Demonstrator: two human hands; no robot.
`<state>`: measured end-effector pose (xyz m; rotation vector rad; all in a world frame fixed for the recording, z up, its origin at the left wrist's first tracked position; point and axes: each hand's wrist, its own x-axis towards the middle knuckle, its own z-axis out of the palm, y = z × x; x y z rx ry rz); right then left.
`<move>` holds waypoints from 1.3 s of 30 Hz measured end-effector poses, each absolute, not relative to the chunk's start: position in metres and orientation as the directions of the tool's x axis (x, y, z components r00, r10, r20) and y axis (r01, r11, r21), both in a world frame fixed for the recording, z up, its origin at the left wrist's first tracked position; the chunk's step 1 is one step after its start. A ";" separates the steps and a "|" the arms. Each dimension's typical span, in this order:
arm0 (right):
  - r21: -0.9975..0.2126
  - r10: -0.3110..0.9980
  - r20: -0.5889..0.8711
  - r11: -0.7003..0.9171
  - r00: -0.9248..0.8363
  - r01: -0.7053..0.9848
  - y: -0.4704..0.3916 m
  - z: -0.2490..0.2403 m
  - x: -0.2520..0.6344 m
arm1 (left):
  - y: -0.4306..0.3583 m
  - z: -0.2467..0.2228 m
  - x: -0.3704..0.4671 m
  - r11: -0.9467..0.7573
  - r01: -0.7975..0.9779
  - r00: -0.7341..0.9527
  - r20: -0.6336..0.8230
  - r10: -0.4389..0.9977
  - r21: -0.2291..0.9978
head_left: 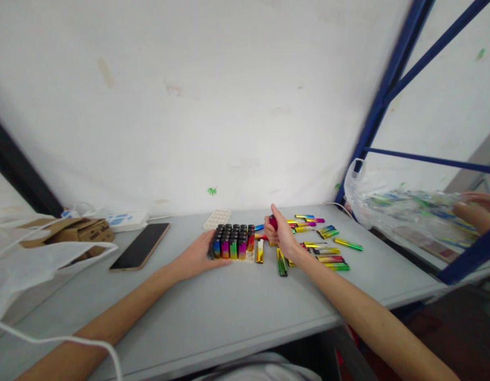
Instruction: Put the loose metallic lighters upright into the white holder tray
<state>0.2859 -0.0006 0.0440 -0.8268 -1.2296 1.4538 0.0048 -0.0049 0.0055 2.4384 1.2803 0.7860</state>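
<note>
A pale tray [250, 257] holds several upright metallic lighters [234, 248] with black tops, packed in rows. My left hand [199, 251] grips its left side, the thumb along the front edge and the other fingers partly hidden behind. To the right, my right hand [282, 236] is closed around a lighter [273, 221] with a dark top, thumb raised; most of that lighter is hidden by the fingers. A gold lighter with a white top [260, 251] lies just right of the tray. Around and beyond my right hand lie several loose lighters [332, 259] in mixed colours.
A pale empty tray [217, 219] lies near the wall. On the left are a phone [140, 247], a power strip [128, 220], a cardboard box [88, 231] and a white plastic bag [26, 264]. Right, past a blue frame [382, 106], another person's hands [477, 209] touch bagged items.
</note>
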 end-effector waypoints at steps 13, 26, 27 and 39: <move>-0.991 0.990 0.058 0.041 -0.131 -0.128 -0.004 0.031 0.269 | -0.002 -0.001 0.002 -0.597 0.671 0.491 0.340 0.802 0.440; -0.973 0.968 0.217 0.225 -0.127 0.050 -0.005 0.034 0.276 | -0.003 0.002 0.002 -0.584 0.663 0.477 0.337 0.812 0.468; -0.948 0.950 0.285 0.299 -0.130 0.111 -0.007 0.037 0.278 | -0.003 0.002 0.002 -0.584 0.661 0.476 0.338 0.812 0.471; -0.514 0.666 0.622 0.744 -0.411 0.427 -0.021 0.058 0.295 | -0.006 0.005 0.006 -0.585 0.644 0.475 0.343 0.811 0.493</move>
